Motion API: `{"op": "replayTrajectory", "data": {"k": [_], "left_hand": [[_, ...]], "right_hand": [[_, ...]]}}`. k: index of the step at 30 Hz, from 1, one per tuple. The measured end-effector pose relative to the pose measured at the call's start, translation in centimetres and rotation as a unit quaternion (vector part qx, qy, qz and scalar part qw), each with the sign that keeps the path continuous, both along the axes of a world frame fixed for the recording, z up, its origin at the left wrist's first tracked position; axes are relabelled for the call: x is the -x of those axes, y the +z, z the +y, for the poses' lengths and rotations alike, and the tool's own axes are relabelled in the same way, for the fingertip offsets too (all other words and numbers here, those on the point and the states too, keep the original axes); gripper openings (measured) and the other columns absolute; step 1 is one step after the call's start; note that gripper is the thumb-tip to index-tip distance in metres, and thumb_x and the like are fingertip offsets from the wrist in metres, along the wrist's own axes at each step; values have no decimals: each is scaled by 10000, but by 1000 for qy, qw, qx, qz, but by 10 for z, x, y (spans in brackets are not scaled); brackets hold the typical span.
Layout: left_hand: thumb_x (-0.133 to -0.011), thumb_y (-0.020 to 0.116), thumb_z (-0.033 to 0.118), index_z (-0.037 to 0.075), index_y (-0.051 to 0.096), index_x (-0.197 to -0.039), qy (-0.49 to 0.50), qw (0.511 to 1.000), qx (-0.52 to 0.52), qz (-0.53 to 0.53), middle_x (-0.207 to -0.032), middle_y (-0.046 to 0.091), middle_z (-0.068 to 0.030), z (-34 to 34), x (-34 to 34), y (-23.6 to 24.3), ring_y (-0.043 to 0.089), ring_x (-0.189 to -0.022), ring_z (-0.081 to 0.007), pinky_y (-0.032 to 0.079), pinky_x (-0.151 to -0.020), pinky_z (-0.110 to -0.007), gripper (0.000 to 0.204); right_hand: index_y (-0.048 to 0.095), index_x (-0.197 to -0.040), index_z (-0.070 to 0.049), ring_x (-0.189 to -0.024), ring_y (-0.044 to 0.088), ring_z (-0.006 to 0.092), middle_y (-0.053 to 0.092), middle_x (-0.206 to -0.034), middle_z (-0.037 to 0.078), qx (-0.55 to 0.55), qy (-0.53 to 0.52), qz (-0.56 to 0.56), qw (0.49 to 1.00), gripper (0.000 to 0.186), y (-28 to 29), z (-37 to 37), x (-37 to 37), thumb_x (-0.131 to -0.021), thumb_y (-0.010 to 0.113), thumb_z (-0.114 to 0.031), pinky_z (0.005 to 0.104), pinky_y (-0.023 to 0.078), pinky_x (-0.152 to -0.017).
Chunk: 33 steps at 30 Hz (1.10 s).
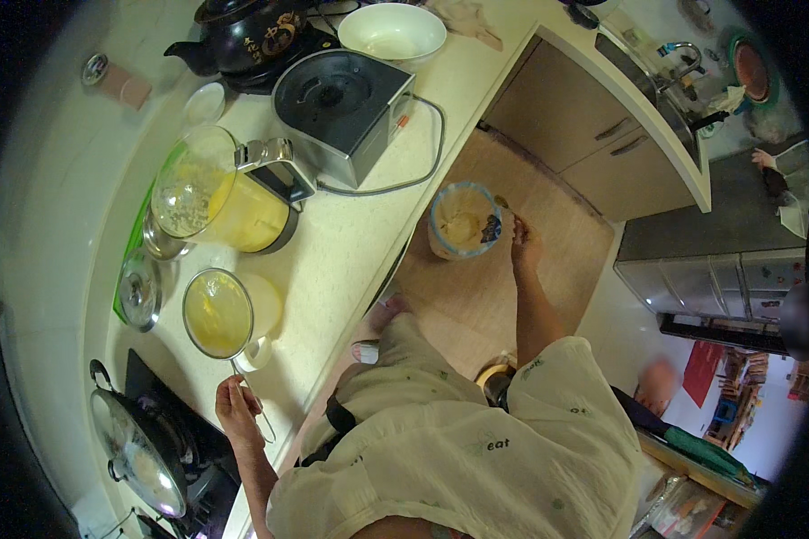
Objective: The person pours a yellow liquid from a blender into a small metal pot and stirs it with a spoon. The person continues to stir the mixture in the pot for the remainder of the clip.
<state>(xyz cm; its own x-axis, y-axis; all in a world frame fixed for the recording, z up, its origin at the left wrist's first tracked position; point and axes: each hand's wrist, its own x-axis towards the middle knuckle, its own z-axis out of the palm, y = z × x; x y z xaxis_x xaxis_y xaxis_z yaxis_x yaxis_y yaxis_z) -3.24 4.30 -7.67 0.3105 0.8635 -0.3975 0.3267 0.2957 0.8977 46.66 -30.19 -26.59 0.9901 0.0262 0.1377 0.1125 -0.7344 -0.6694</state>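
Note:
My left hand (236,406) is closed on the wire handle of a round fine-mesh strainer (216,316). The strainer rests over a pale pitcher (266,304), and yellow pulp or liquid shows in its mesh. To the right, my right hand (523,241) is out over the floor beside a lined waste bin (458,225). Its fingers are closed around a small brownish utensil, perhaps a spoon (502,202), whose end points toward the bin rim. Beyond the strainer, a clear blender jug (253,214) with a metal-topped handle has yellow residue on its walls.
A blender base (342,108) with a cord stands farther back, near a white bowl (392,34) and a black kettle (247,40). Lids (140,289) lie by a green tray. A lidded wok (135,449) sits on the stove at left. Cabinets (575,126) and a sink (665,99) are at far right.

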Motion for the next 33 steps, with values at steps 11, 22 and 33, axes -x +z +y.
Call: {"op": "replayTrajectory", "data": {"k": [11,22,33], "left_hand": [[-986,551,265,54,591,-971,0,999,-1,-36,-579,453,19,20,-17,-3,408,-471,-71,322,-442,-229,215],[-973,513,183,49,597,-955,11,999,-13,-32,-620,479,20,21,-12,-2,429,-516,-74,344,-460,-249,160],[-1001,513,241,52,609,-981,36,992,0,-124,-633,515,2,36,-19,3,472,-523,-85,392,-482,-237,213]], "right_hand": [[580,-969,63,-668,610,187,620,-788,123,-571,-143,56,806,221,49,-9,9,-968,536,-153,278,536,-595],[615,-854,5,-624,577,163,601,-731,75,-725,-137,117,665,141,125,-13,31,-917,583,-118,235,498,-557],[611,-1012,-62,-691,554,122,598,-820,44,-732,287,330,523,205,289,160,130,-968,534,-247,225,471,-565]]}}
